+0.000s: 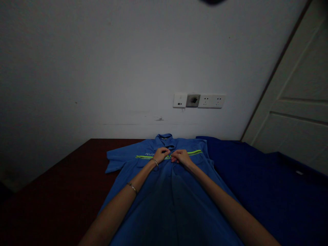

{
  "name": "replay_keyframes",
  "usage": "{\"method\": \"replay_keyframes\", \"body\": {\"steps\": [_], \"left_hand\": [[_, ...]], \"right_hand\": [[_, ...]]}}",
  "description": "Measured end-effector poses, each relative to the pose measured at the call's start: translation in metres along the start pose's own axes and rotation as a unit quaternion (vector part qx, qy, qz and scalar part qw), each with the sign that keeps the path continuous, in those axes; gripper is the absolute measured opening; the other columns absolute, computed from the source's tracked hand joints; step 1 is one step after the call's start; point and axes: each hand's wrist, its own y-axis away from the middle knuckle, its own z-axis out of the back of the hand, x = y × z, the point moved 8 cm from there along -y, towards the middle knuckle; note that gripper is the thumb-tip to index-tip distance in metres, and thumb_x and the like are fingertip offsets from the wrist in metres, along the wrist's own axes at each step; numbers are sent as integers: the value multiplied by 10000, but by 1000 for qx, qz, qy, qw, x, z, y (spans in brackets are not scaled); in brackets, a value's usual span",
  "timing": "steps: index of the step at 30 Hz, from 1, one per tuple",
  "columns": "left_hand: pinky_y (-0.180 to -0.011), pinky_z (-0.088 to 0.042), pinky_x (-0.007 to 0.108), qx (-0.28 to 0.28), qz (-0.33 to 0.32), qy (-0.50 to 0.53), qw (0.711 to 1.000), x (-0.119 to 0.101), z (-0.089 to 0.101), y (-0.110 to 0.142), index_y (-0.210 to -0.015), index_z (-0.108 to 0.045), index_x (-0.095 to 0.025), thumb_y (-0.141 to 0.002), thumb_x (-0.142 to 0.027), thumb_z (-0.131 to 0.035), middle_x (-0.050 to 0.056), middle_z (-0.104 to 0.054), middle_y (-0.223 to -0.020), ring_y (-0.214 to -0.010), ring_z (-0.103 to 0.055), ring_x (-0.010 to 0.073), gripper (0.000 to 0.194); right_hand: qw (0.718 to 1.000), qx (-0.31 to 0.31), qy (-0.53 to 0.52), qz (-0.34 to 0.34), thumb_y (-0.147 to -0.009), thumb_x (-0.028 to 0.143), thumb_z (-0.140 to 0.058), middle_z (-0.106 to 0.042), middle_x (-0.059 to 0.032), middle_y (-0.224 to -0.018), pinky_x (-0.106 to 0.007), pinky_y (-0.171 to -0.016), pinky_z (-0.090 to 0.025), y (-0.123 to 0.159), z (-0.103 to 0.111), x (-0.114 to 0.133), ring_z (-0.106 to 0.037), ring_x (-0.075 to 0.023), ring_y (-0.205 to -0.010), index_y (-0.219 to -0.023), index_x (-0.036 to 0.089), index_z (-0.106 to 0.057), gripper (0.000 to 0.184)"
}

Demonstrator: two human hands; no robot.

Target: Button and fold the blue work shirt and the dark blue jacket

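Though laid out flat on the dark reddish table (77, 171), collar (164, 139) toward the wall (102, 68), probably easy to ruck up: a short-sleeved blue shirt (159, 184), by its look light, soft and limp, with little danger of breaking. In the left hand (162, 154), apparently a fingertip pinch on the cloth at the front opening, just below the collar; in the right hand (180, 156), a matching pinch close beside, judging in dim light. Too dark and small there to make out any button or the exact fold between the fingertips. Likely grippy enough for bare fingers, being matt cloth, but apt to wrinkle and slide along the table under a hard pull. Perhaps a little stiffer along the yellow-green strip (194, 152) across the chest and at the collar. Best held by the front edges with a light grip, or by collar and shoulders for shifting without distortion. Less helpful: a fistful of the loose body or of the spread sleeve (115, 157), for fear of creases. Right alongside, a dark blue cloth (256, 191), easily caught up with the shirt's edge.
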Motion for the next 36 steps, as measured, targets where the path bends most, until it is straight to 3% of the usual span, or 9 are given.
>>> {"method": "replay_keyframes", "body": {"steps": [7, 11, 13, 16, 19, 22, 30, 36], "left_hand": [[-770, -449, 259, -21, 1, -35, 999, -1, 0, -2, -701, -665, -151, -698, -170, -569, 13, -661, -755, -786, -585, 144, 99], [-744, -445, 255, -27, 20, -52, 998, 1, -1, -2, -712, -666, -145, -734, -211, -538, 19, -660, -750, -773, -581, 148, 145], [-737, -443, 257, -28, 29, -60, 997, 4, -3, -2, -728, -665, -138, -747, -223, -524, 24, -661, -758, -774, -580, 152, 166], [-725, -440, 257, -25, 36, -67, 997, 7, -5, -3, -745, -664, -126, -759, -232, -509, 28, -659, -749, -768, -576, 156, 188], [-709, -437, 249, -21, 36, -62, 997, 9, -6, -4, -747, -662, -124, -766, -231, -499, 22, -657, -732, -752, -574, 153, 196], [-692, -437, 241, -16, 31, -49, 998, 9, -7, -4, -747, -662, -125, -771, -237, -491, 21, -659, -732, -739, -574, 151, 206], [-722, -431, 251, -21, 56, -83, 995, 10, -7, -2, -781, -674, -130, -778, -278, -490, 38, -671, -782, -773, -579, 161, 235], [-728, -414, 237, -25, 97, -83, 991, 12, -7, -2, -731, -672, -156, -762, -301, -509, 26, -665, -753, -788, -565, 160, 221]], "right_hand": [[999, 30, 8, 17, -646, 183, -572, -607, -2, -493, -149, -342, -311, -5, -1, -5, -532, -77, -398, -539, 130, -585, 120], [986, 11, 153, 70, -664, 293, -617, -531, 20, -431, -174, -360, -295, -7, 10, 10, -440, -70, -372, -553, 136, -597, 193], [948, -35, 270, 168, -681, 315, -621, -553, 4, -502, -186, -445, -351, 0, 17, 35, -480, -91, -470, -618, 140, -628, 186], [838, -52, 435, 324, -758, 281, -563, -605, -54, -812, -210, -607, -408, 21, 6, 66, -535, -139, -750, -794, 164, -650, 149], [731, -17, 553, 400, -802, 224, -510, -553, -89, -1017, -233, -650, -422, 37, -14, 70, -469, -188, -956, -897, 185, -632, 160], [667, -3, 604, 436, -827, 180, -471, -539, -100, -1054, -263, -675, -429, 43, -26, 62, -439, -209, -978, -943, 179, -617, 187], [599, -43, 617, 509, -843, 156, -460, -565, -104, -989, -311, -736, -391, 42, -29, 47, -449, -213, -927, -888, 135, -606, 154], [582, -75, 593, 552, -847, 152, -449, -580, -86, -914, -353, -817, -352, 48, -27, 47, -467, -200, -897, -854, 137, -599, 152]]}}
